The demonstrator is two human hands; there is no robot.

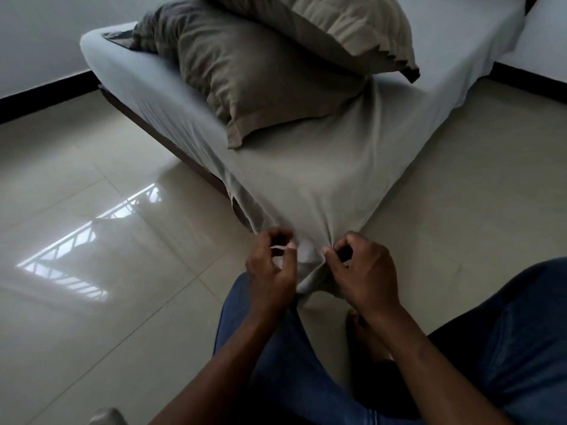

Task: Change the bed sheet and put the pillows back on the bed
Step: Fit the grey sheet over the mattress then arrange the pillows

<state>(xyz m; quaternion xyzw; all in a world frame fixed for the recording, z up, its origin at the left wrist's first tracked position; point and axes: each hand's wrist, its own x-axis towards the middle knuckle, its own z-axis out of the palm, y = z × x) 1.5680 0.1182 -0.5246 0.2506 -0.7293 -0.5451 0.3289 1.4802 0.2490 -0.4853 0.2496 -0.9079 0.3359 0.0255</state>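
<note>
A low mattress lies on the floor with a pale grey bed sheet (325, 167) stretched over it. Its near corner points at me. My left hand (271, 265) pinches the sheet's hem at that corner from the left side. My right hand (362, 268) grips the bunched sheet fabric on the right side of the same corner. Two taupe pillows rest on the bed: a lower pillow (254, 84) lying flat and an upper pillow (343, 29) leaning across it. A darker crumpled cloth (153, 35) lies behind them at the far left corner.
Glossy beige floor tiles (101, 228) surround the bed, with a bright window reflection at left. My knees in blue jeans (506, 348) and a bare foot (365, 335) are just below the corner. White walls with a dark skirting (46, 93) run behind the bed.
</note>
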